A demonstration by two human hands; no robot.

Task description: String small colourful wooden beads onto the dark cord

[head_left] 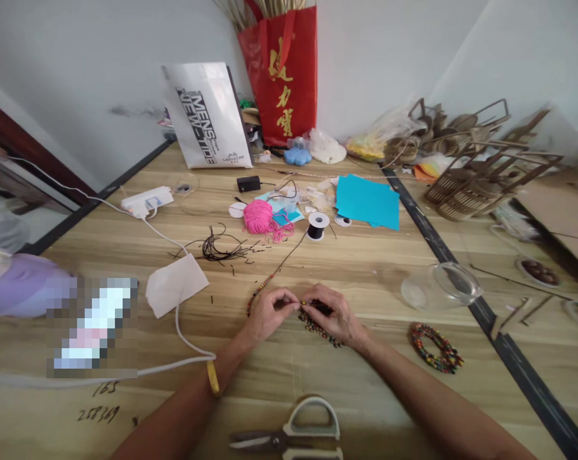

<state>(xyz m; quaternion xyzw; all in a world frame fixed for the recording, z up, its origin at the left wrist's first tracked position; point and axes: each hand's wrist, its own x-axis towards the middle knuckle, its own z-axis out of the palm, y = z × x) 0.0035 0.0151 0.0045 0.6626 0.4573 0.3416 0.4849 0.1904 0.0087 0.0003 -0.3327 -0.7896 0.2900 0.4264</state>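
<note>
My left hand (268, 313) and my right hand (331, 313) meet over the wooden table (366, 268), fingertips pinched together. My left hand pinches a thin black cord (289, 255) strung with small coloured beads (260, 292); the cord runs up to a black spool (317, 225). My right hand pinches a small bead at the cord's end, above a little pile of loose dark and coloured beads (320, 329). A gold bangle (213, 378) sits on my left wrist.
A finished beaded bracelet (435, 347) lies right of my hands, beyond it a clear plastic tub (440, 286). Scissors (296, 434) lie near the front edge. Pink yarn (259, 216), blue paper (368, 201), cord scraps (219, 248), a white power strip (146, 200), bags and wooden baskets (476, 169) fill the back.
</note>
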